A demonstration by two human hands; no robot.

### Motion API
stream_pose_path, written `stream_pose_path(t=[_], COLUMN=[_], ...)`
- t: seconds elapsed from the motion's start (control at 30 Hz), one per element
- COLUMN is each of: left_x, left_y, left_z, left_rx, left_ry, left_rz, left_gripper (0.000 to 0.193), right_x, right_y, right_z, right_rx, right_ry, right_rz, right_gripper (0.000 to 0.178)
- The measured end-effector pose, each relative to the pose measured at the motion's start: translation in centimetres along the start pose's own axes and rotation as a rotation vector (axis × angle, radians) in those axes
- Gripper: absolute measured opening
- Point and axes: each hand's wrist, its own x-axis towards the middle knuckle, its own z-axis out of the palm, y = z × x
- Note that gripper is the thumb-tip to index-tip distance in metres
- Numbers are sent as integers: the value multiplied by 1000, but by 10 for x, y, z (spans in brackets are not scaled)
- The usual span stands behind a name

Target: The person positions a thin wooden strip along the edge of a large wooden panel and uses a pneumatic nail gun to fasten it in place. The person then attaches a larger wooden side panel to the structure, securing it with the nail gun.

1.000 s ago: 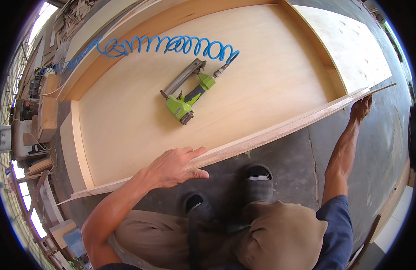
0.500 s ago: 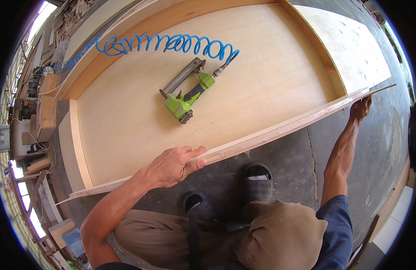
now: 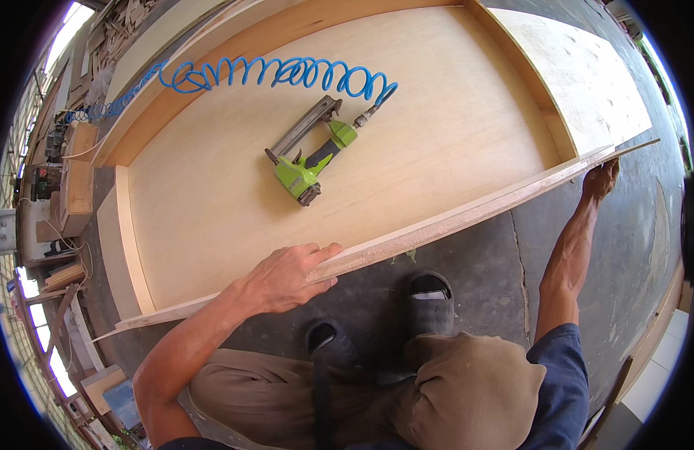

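A shallow wooden frame with a pale plywood panel [image 3: 429, 157] inside it lies before me. My left hand [image 3: 283, 277] is closed over the near wooden rail [image 3: 444, 225], with fingers on its top edge and the thumb against its outer side. At the rail's far right end, my right hand [image 3: 602, 180] is closed around the corner from below, its fingertips partly hidden by the wood. On the panel rests a green and black air stapler [image 3: 299, 180], touched by neither hand. A coiled blue air hose [image 3: 309, 73] joins its handle.
A light plywood flap [image 3: 579, 75] extends past the frame's right side. My slippered feet [image 3: 431, 300] stand on the dark concrete floor [image 3: 482, 262] just below the near rail. Wood blocks [image 3: 78, 187] and tools crowd the left side, with scrap wood [image 3: 122, 37] at the far left.
My left thumb has slid lower along the rail's outer side, and the fingers have shifted slightly. The right hand, stapler and hose look nearly unchanged.
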Motion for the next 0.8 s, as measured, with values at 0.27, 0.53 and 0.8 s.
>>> stream_pose_path(t=[0.27,0.53,0.8], left_x=[-2,-3,-10], left_y=[-3,-5,-12], left_z=[1,1,3], left_rx=[-48,-15,-31], left_ry=[25,-19,-15], left_rz=[31,13,-8], left_gripper=[52,51,48], right_x=[-10,10,-258], right_y=[-13,-77,-113], right_z=[15,26,373], right_rx=[-91,-402,-588], right_ry=[21,736,-1715], right_rz=[24,-257,-213], right_gripper=[49,36,23])
